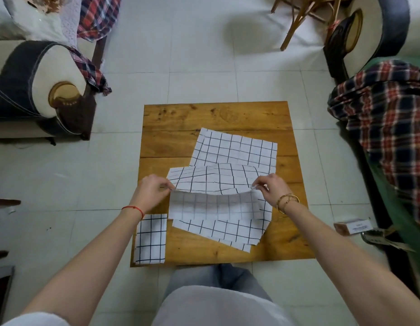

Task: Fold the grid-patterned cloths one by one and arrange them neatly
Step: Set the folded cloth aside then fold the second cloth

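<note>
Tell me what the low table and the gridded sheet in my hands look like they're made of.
Table: looks like wood with a warm varnish; plank seams, knots and grain show. Gridded sheet: probably thin woven cloth, matte; it sags and creases between the left hand and right hand.

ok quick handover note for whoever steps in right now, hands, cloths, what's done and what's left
Left hand: pinching the left corner of the cloth being folded.
Right hand: pinching its right corner.
That cloth's raised edge sags between the hands over the middle of the wooden table; the fold is not laid down yet.
Done: one folded cloth lies at the table's near left corner.
Left: finish this fold, then the unfolded cloths, one at the far side, more overlapping under the held one. Exact count is unclear. Stack them neatly with the folded one.
</note>
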